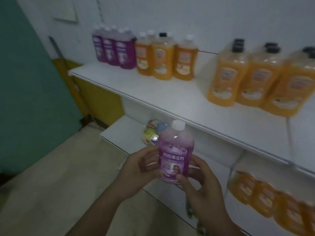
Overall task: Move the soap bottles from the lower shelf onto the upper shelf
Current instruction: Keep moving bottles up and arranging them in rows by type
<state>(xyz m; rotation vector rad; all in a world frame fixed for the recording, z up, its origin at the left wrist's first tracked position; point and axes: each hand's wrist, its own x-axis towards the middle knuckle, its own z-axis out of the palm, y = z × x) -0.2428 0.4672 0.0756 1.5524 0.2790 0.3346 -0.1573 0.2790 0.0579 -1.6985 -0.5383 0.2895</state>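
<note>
I hold a purple soap bottle (174, 151) with a white cap upright in front of the shelves, below the front edge of the upper shelf (153, 89). My left hand (141, 166) grips its left side and my right hand (199, 181) grips its bottom right. On the upper shelf stand several purple bottles (113, 48) at the far left, orange bottles (163, 57) beside them, and larger orange bottles (255, 77) to the right. More orange bottles (265, 200) stand on the lower shelf (122, 132) at the right.
Small colourful packets (152, 133) lie on the lower shelf behind the held bottle. A green wall (25, 82) and a yellow panel (95, 97) are at the left. Pale floor (51, 184) lies below the shelves. A white wall backs the shelves.
</note>
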